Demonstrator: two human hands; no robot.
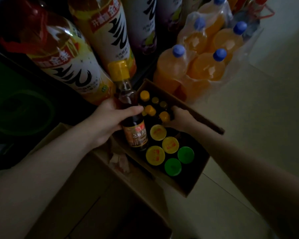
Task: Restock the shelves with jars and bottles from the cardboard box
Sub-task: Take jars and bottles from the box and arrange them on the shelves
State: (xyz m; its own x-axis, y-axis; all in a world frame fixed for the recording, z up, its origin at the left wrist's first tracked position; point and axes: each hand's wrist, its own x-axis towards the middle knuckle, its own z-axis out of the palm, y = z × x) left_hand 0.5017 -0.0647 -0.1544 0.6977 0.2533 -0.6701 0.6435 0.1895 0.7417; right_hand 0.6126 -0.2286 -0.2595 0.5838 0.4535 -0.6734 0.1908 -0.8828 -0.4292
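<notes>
The left hand (110, 118) grips a dark bottle (133, 121) by its shoulder, over the box (185, 187) edge at its 9 o'clock. It looks like glass, so probably heavy, slick and breakable, best held round the labelled body rather than the yellow cap. The right hand (179, 119) reaches among small bottles (155, 107) at the box's 12 o'clock; dim light hides whether it grips one, and no shelf shows clearly.

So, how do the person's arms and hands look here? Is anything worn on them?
Both forearms are bare up to the picture's edge: no sleeve shows. The left hand and the right hand wear no gloves. I see no watch, bracelet or ring, but the picture is dim, so a thin ring could escape me.
</notes>
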